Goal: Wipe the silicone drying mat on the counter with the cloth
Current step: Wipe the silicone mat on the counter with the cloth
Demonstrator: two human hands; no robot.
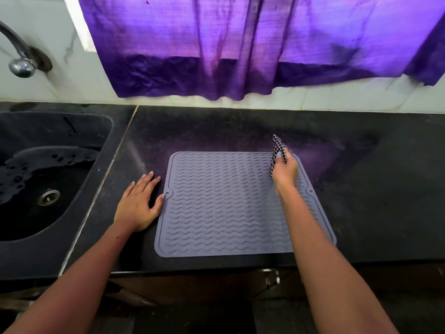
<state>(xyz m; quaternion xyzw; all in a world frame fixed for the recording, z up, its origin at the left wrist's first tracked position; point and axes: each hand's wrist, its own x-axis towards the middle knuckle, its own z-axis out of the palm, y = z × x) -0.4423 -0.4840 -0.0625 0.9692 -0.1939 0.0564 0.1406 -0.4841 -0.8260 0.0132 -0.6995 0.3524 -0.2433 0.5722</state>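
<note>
- Two bare hands work at a black counter (361, 189), where a grey silicone drying mat (224, 206) lies flat.
- Right hand (285, 171) grips a checked cloth (278, 150) at the mat's far right corner.
- Left hand (139, 203) lies flat, fingers straight, thumb touching the mat's left edge.
- Wet sink (36, 179) sits to the left.

Counter (216, 131): dark speckled stone, seam line running just left of mat. Grey silicone drying mat (224, 206) laid flat on it, wavy ribs up. Left hand (139, 203) rested flat on counter just left of mat, thumb tip touching mat edge. Sink (43, 179) set into counter, well left of mat.
</note>
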